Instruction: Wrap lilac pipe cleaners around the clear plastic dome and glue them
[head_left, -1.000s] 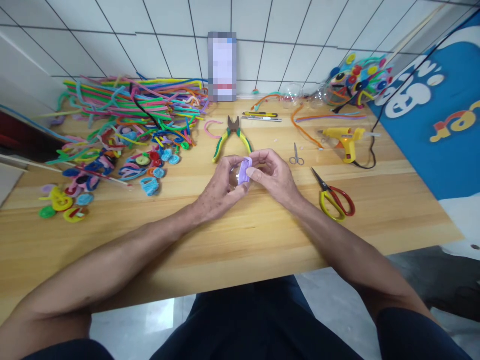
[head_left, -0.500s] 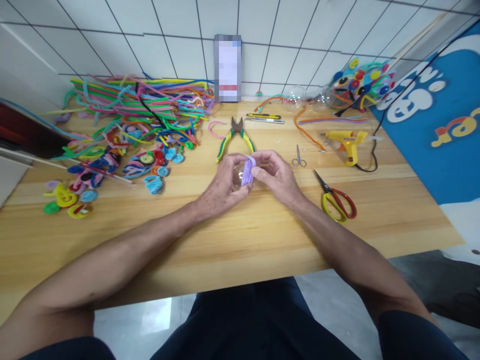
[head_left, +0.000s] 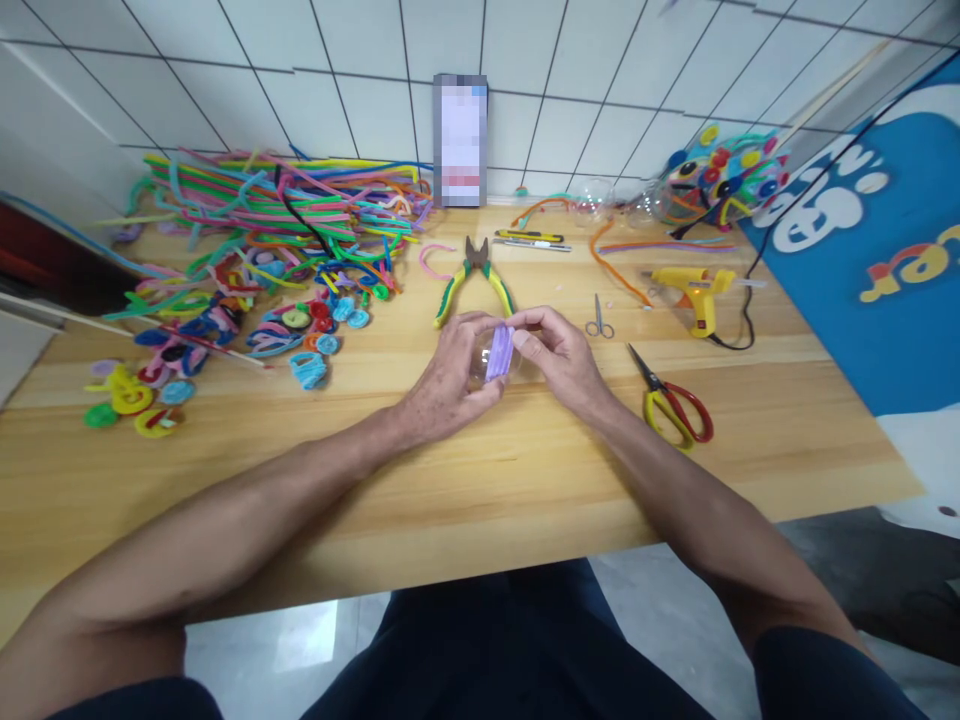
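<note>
Between my hands is a clear plastic ball [head_left: 482,364] with a band of purple pipe cleaner [head_left: 500,354] across its surface. My left hand [head_left: 455,378] grips the ball from the left, fingers over its top and thumb beneath. My right hand [head_left: 559,353] pinches at the upper right edge of the purple band with thumb and index finger. The far side of the ball is hidden. Just beyond my hands lie pliers [head_left: 475,275] with yellow-green handles, jaws pointing away from me.
Piled pipe cleaners [head_left: 247,205] and coiled shapes [head_left: 180,350] cover the left. At right lie small scissors [head_left: 599,320], red-and-yellow scissors [head_left: 670,400], a yellow glue gun [head_left: 697,295] and its cord. Behind are a utility knife [head_left: 531,236], a phone [head_left: 460,140] and a decorated ball [head_left: 727,180].
The purple band has turned slightly and lies flatter on the ball, its upper loop no longer standing out. Both hands stay around the ball; the view has shifted a little.
</note>
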